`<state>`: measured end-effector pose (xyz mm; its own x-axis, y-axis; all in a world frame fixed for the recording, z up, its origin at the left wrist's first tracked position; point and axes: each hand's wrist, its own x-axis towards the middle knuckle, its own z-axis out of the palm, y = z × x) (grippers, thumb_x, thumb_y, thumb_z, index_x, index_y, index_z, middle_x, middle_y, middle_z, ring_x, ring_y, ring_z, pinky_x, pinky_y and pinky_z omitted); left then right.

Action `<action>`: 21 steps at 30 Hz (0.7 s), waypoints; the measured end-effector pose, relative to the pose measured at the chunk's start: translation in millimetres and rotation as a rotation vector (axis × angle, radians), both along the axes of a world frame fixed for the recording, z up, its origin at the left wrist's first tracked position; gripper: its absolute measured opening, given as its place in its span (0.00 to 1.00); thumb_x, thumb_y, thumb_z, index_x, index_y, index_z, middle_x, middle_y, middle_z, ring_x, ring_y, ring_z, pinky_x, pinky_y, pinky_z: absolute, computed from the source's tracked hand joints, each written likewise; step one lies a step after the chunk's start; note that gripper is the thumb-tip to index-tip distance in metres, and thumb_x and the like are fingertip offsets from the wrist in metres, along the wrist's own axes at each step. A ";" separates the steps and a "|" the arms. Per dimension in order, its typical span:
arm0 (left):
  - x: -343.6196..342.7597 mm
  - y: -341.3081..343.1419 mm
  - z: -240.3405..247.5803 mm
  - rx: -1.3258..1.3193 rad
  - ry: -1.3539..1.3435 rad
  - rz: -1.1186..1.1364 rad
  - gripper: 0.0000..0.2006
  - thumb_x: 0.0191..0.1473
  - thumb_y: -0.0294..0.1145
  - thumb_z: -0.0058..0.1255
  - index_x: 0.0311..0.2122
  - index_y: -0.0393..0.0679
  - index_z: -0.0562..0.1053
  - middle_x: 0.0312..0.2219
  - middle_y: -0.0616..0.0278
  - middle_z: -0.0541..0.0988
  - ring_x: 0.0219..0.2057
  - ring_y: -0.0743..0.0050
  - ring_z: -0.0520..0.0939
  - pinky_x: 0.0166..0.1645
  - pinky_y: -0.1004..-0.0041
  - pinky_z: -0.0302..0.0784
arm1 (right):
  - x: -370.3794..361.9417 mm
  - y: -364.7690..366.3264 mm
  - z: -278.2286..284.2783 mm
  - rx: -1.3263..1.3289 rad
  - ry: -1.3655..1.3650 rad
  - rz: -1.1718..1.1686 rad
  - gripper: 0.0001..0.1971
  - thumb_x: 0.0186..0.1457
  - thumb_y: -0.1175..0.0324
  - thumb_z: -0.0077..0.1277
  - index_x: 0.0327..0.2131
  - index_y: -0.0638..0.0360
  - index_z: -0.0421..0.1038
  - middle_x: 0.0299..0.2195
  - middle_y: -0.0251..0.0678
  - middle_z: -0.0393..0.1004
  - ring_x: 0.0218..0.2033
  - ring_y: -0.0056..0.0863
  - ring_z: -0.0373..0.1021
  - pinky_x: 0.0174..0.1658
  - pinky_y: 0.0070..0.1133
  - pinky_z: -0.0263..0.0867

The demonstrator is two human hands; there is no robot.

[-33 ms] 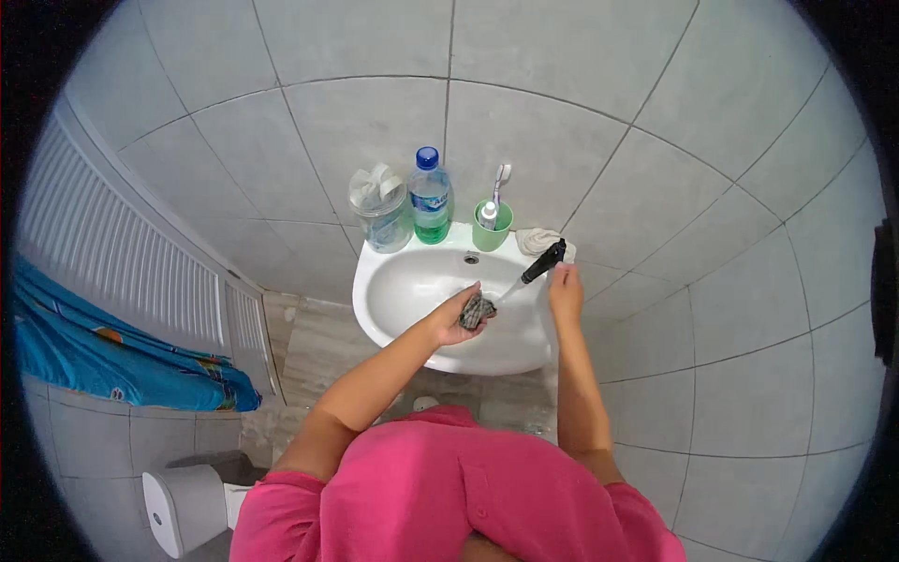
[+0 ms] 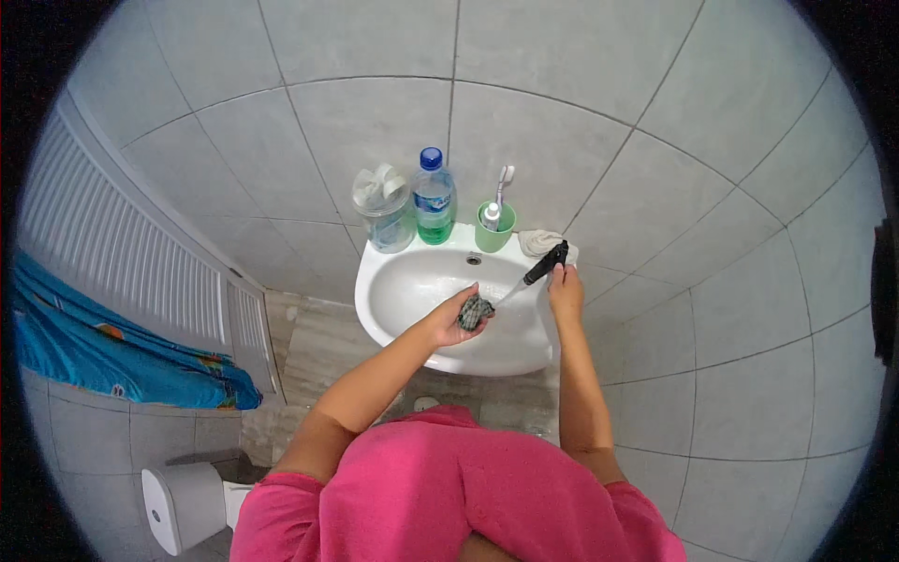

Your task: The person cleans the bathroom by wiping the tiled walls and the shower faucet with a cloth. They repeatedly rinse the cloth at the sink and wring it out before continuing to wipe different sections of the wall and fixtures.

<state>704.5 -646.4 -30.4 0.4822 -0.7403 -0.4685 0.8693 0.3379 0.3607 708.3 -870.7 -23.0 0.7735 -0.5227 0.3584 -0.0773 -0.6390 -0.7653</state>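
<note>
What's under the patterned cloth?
The left hand is under the cloth, fingers showing at its edges, with the sink below. The cloth covers the palm, so whether anything else is there can't be seen.

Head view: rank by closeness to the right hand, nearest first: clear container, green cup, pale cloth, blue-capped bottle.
From the right hand:
1. Pale cloth: back right corner of the sink.
2. Green cup: back edge, left of the cloth.
3. Blue-capped bottle: left of the cup.
4. Clear container: leftmost, back left corner.
</note>
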 end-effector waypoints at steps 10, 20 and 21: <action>-24.2 39.4 22.7 -0.012 0.053 0.097 0.16 0.51 0.35 0.40 0.44 0.38 0.62 0.34 0.52 0.72 0.25 0.71 0.75 0.27 0.76 0.76 | 23.7 -4.9 -5.2 0.135 0.172 0.121 0.21 0.47 0.53 0.45 0.14 0.61 0.62 0.13 0.42 0.65 0.17 0.37 0.63 0.24 0.28 0.57; -33.8 62.3 50.3 0.114 -0.294 -0.066 0.10 0.48 0.31 0.42 0.38 0.44 0.64 0.25 0.60 0.71 0.20 0.77 0.70 0.16 0.84 0.64 | -58.5 131.9 52.1 0.151 0.060 0.972 0.15 0.52 0.62 0.37 0.41 0.58 0.61 0.33 0.43 0.61 0.35 0.39 0.62 0.39 0.28 0.60; -33.1 69.0 54.0 0.128 -0.325 -0.090 0.09 0.45 0.29 0.43 0.35 0.44 0.64 0.22 0.63 0.69 0.19 0.77 0.70 0.16 0.84 0.62 | -62.2 137.5 59.1 0.059 0.036 0.983 0.15 0.52 0.61 0.37 0.41 0.57 0.61 0.34 0.44 0.61 0.35 0.40 0.62 0.39 0.28 0.60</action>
